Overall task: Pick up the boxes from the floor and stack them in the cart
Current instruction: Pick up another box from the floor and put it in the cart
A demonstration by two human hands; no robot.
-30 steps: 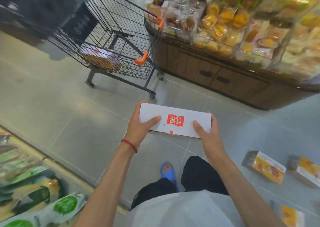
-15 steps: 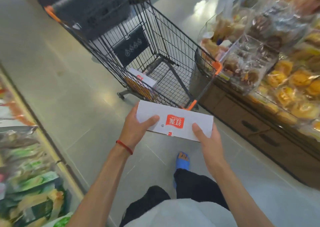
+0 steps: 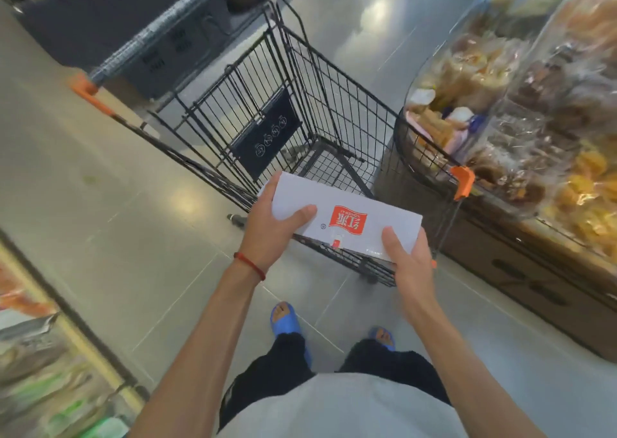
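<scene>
- Gripping white box [image 3: 347, 217] by its left end with left hand [image 3: 270, 234], thumb on top.
- Clasping right end with right hand [image 3: 409, 260].
- Held above near edge of wire cart [image 3: 334, 103].

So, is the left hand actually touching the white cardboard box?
Touching. Head view: the left hand grips the white cardboard box at its end, thumb lying across the top face.

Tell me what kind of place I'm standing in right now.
Most likely a supermarket aisle. A wire shopping cart stands ahead, bagged baked goods are piled on the right, and packaged food lies low on the left.
</scene>
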